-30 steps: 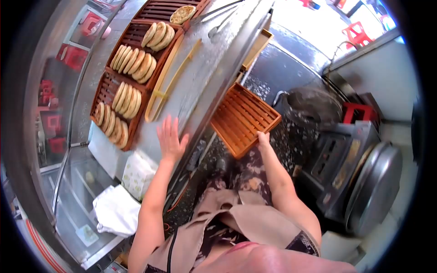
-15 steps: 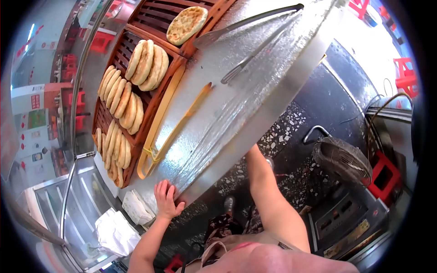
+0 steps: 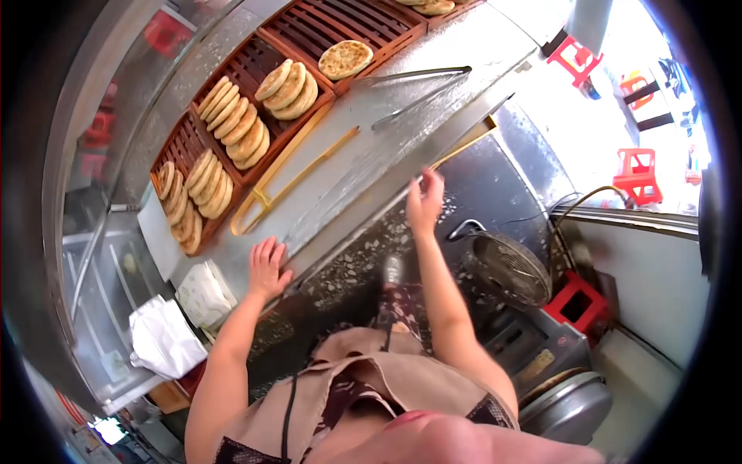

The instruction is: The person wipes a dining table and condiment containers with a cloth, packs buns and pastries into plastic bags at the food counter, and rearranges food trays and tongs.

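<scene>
My left hand (image 3: pixel 268 271) rests on the near edge of the metal counter (image 3: pixel 340 178), fingers spread and holding nothing. My right hand (image 3: pixel 425 204) is at the counter's front edge, its fingers loosely bent and apart, with nothing visible in them. Beyond my left hand lie yellow bamboo tongs (image 3: pixel 309 172), tied near their bent end. A pair of long metal tongs (image 3: pixel 417 75) lies farther along the counter. Round flatbreads (image 3: pixel 244 138) stand in leaning rows in brown slatted trays (image 3: pixel 267 166), and one flatbread (image 3: pixel 345 59) lies flat.
White paper bags (image 3: pixel 205 295) and a white plastic bag (image 3: pixel 165 336) sit left of my left hand. On the right are a floor fan (image 3: pixel 510 267), a red stool (image 3: pixel 576 305) and a round metal lid (image 3: pixel 568 410). A yellowish strip (image 3: pixel 464 147) shows along the counter's front.
My view has shifted. My right hand, hidden below the counter edge before, now shows in front of it. A yellowish strip at the counter's front shows longer. My left hand stays on the counter edge.
</scene>
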Motion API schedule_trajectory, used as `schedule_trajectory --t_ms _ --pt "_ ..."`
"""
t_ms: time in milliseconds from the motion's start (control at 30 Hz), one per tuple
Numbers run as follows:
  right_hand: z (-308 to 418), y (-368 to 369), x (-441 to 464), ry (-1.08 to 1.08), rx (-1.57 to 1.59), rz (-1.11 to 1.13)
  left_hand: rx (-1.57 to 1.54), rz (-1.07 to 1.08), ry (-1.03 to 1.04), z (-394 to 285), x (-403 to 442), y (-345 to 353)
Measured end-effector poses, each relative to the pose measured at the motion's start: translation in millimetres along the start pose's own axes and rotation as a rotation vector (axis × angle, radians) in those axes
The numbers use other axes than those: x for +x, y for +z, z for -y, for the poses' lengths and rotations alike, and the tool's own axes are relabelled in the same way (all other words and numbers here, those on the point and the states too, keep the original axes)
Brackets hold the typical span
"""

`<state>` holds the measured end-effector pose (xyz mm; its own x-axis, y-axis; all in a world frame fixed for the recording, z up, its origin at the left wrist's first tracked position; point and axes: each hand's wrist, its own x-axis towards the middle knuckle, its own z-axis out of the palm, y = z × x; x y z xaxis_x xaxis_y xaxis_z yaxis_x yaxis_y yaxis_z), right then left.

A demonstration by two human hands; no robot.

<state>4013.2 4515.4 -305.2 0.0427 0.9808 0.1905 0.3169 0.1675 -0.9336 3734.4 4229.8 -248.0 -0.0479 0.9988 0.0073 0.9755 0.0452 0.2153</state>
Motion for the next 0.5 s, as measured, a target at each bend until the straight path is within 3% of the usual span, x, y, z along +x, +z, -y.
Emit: schedule_trajectory --t_ms 33,133,200,233,300,333,433,467,500 --pt "29 9 37 -0.31 -0.193 -0.024 -0.017 0.017 0.001 0 0 -3" --pt "68 48 143 -0.554 -0.837 0.047 -0.011 -0.009 -0.02 -6 1 -13" --pt "20 70 190 -0.627 -1.12 0.193 0.036 0.049 -0.126 -22 -7 -21" --pt "-13 79 210 -0.743 -1.11 0.174 0.05 0.009 -0.204 -30 -18 -28" --pt "41 61 202 -0.654 -1.181 0.367 -0.044 -0.003 -0.25 -47 -46 -45" --pt "19 64 203 -0.664 -1.153 0.346 -0.079 -0.019 -0.288 -54 -68 -55" --pt "54 30 150 -0.568 -1.341 0.59 -0.132 -0.059 -0.449 -70 -173 -64" --pt "-2 21 150 -0.727 -1.193 0.425 -0.17 -0.065 -0.547 -75 -216 -69" --pt "4 9 126 -0.405 -1.182 0.564 -0.206 -0.11 -0.674 -87 -263 -71"
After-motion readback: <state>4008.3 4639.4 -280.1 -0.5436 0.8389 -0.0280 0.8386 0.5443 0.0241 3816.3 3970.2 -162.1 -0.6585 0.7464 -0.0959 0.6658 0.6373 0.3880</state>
